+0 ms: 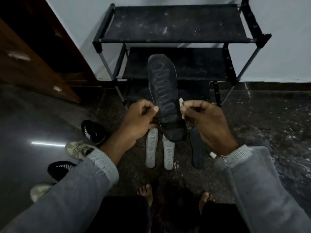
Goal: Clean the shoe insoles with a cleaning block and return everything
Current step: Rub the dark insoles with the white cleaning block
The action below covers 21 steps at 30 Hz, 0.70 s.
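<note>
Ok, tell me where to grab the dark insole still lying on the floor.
Pinch the dark insole on the floor at its near end, coming from the right: it lies flat, lengthwise away from you, and the right hand hangs over its far end.

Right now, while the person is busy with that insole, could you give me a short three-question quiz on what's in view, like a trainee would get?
1. True or false: the left hand holds the dark insole up in front of the shoe rack.
2. What does the right hand pinch? A) a brush B) a small pale cleaning block C) a shoelace
3. How many light-coloured insoles lie flat on the floor below the hands?

Key: 1 true; 2 B; 3 two, side by side, with another dark insole to their right.
</note>
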Motion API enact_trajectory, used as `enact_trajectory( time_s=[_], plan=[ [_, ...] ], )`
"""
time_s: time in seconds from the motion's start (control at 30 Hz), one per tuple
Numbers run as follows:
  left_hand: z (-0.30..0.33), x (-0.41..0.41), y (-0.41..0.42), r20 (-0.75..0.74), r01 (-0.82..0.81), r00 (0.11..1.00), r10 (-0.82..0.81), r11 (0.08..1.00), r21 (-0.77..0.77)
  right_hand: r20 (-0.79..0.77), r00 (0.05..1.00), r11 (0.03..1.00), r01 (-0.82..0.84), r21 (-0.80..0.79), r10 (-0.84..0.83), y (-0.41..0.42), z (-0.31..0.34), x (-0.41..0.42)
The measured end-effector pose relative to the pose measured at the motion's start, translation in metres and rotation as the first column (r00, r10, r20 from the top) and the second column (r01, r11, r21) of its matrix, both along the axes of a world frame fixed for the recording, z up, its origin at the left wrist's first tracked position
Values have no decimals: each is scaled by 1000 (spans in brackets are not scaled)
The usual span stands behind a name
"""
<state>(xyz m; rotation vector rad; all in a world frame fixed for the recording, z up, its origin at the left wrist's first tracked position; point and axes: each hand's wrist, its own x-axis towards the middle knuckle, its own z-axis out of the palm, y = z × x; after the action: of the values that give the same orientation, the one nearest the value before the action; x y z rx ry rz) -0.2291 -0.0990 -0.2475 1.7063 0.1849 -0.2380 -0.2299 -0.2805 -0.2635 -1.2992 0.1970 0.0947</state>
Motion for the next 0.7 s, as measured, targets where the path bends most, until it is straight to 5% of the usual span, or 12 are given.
enact_trajectory(
  time_s=[0.5,0.7],
  plan=[
    [-32,-9,-2,-30,-97,995,95,991,-93,3,1000,950,0,-311,1,9,-11,2],
    [-30,9,-9,-289,-308,940,180,810,-499,102,995,948,9,-318,24,14,-8,-1]
  ],
)
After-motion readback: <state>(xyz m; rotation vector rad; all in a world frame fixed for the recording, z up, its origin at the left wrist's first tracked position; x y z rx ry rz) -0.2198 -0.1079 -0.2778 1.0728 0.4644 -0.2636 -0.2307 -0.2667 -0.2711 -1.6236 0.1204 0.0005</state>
